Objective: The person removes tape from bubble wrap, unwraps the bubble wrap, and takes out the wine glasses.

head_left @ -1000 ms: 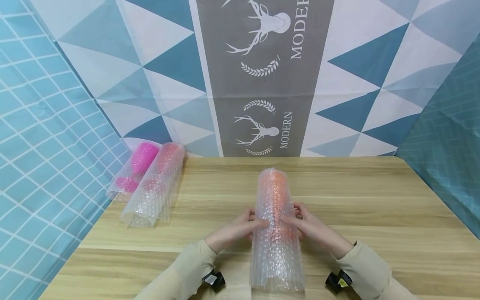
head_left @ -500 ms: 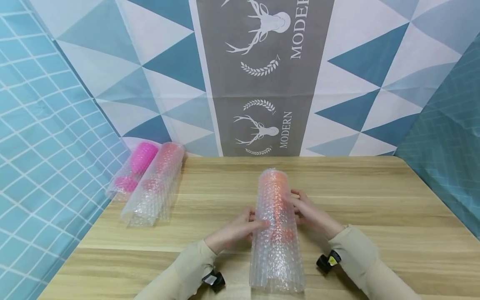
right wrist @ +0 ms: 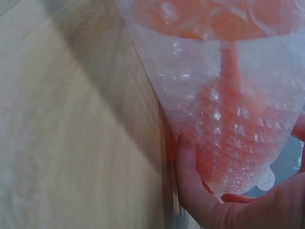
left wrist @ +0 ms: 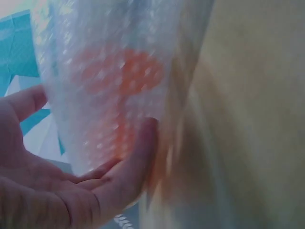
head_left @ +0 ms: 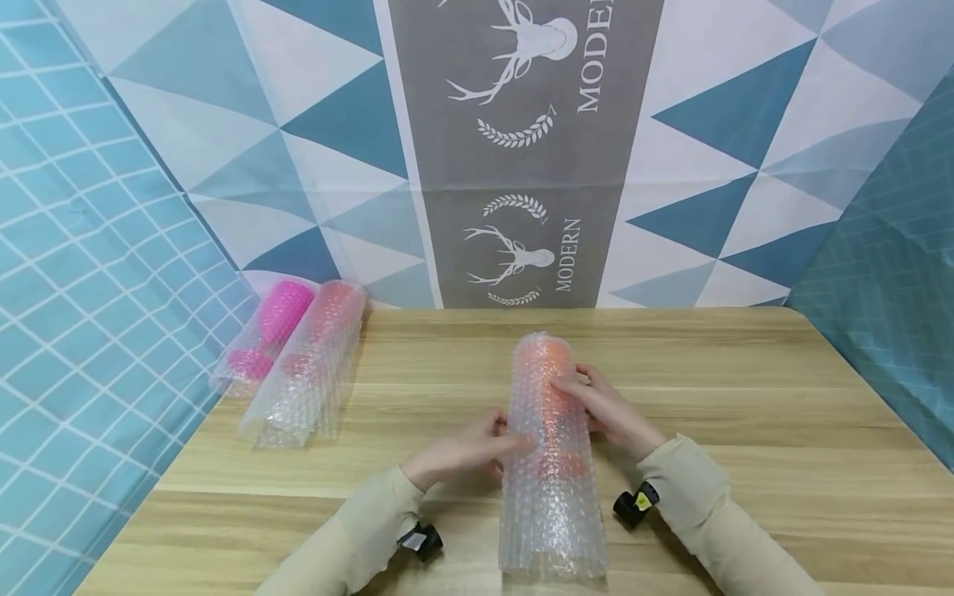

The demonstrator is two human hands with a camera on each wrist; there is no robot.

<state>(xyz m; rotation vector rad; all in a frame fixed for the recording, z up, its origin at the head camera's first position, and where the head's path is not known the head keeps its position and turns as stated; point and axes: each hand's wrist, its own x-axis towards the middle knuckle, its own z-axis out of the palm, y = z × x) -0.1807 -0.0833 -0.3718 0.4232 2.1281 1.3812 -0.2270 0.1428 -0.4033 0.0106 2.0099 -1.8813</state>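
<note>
Table (head_left: 745, 397), left: pink bundle (head_left: 283, 313) beside red bundle (head_left: 313, 364) | centre: orange bundle (head_left: 555, 505)

The head camera looked forward and down from above the near side of the worktop (head_left: 708, 397), far enough back to take in the left hand (head_left: 473, 445), the right hand (head_left: 609, 407) and the patterned backdrop (head_left: 462, 165). It also caught the left wrist camera (head_left: 421, 542) and the right wrist camera (head_left: 636, 505), black units at the wrists. The left one faced along its palm at close range, worktop filling its right side; the right one faced just as closely along its own, worktop on its left. All three shared the bubble-wrapped bundle (head_left: 551, 517), the wrist views overlapping on its orange disc (right wrist: 228, 24) and stem (right wrist: 229, 62).
</note>
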